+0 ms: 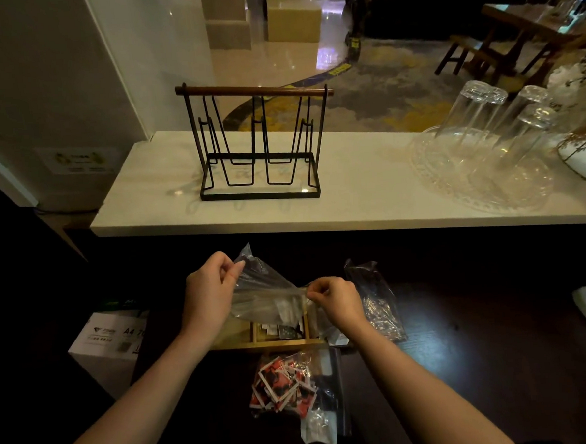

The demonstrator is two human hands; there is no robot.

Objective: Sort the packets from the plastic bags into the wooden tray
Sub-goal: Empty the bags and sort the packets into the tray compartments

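My left hand (209, 288) and my right hand (334, 298) each pinch an edge of a clear plastic bag (267, 293), holding it stretched above the wooden tray (278, 342). Pale packets show through the bag's lower part. The tray sits on the dark table; a few small packets lie in its compartments, partly hidden by the bag. A second plastic bag (295, 390), full of red, white and black packets, lies nearer to me. A third clear bag (375, 299) rests to the right of my right hand.
A white marble counter (352, 201) runs behind the dark table, carrying a black wire rack (257, 141), upturned glasses on a glass tray (486, 148) and a basket at the far right. A white A4 paper box (110, 342) stands to the left.
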